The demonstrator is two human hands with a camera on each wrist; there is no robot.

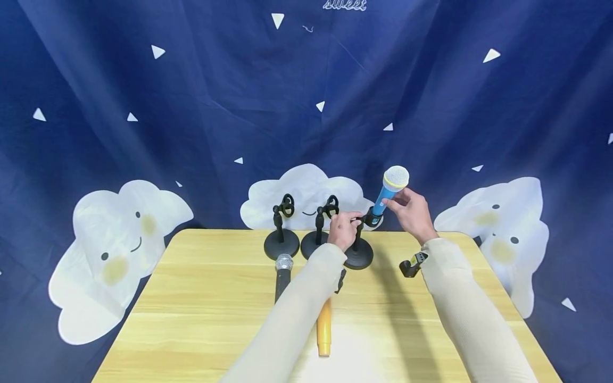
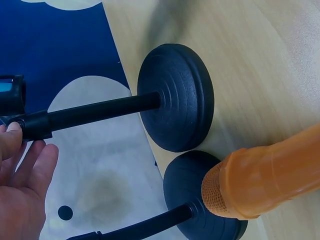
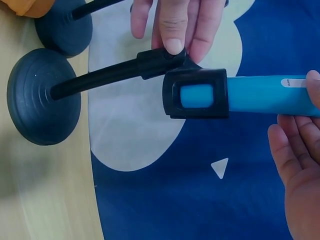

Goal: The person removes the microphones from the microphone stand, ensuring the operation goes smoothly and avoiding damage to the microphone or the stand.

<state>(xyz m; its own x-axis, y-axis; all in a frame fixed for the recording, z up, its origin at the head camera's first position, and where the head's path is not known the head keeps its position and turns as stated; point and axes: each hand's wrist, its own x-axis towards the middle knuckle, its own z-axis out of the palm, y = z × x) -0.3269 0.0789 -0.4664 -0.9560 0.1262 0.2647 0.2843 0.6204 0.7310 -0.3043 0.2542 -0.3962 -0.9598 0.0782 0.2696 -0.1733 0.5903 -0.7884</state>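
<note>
A blue microphone (image 1: 383,199) with a white mesh head tilts up to the right, its lower end inside the clip (image 3: 196,94) of the rightmost black microphone stand (image 1: 358,254). My right hand (image 1: 413,213) holds the blue handle between thumb and fingers. Just below the clip, my left hand (image 1: 342,230) pinches the joint at the top of that stand's pole, as the right wrist view shows. An orange microphone (image 2: 270,175) lies near my left forearm, which hides part of it in the head view. A black microphone (image 1: 283,276) lies left of that forearm, partly covered.
Two more black stands, the left one (image 1: 281,243) and the middle one (image 1: 313,244), stand in a row near the far edge of the wooden table (image 1: 201,298). Their clips hold nothing. A dark blue curtain (image 1: 215,106) with clouds hangs behind the table.
</note>
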